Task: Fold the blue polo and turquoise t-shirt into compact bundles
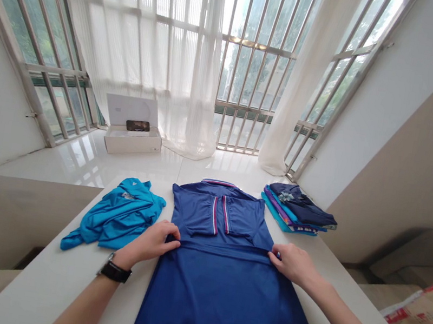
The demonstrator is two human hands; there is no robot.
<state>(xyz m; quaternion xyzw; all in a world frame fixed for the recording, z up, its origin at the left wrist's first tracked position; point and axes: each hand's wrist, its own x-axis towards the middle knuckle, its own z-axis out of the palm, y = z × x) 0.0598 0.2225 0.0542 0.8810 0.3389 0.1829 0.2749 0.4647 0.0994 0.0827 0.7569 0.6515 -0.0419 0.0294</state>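
A navy blue polo shirt [219, 299] lies face down on the white table, collar at the far end, its sleeves with striped cuffs folded in over the back. My left hand [158, 241] pinches the shirt's left edge, and my right hand [291, 261] pinches the right edge at the same height. Between them a crosswise fold of cloth runs across the shirt. The lower part spreads toward me and hangs over the near table edge. A black watch is on my left wrist.
A crumpled teal shirt [122, 213] lies at the left of the table [36, 287]. Folded clothes [299, 208] are stacked at the back right. A white box [132, 140] with a phone propped on it stands on the windowsill. Paper bags [421, 320] are at the right.
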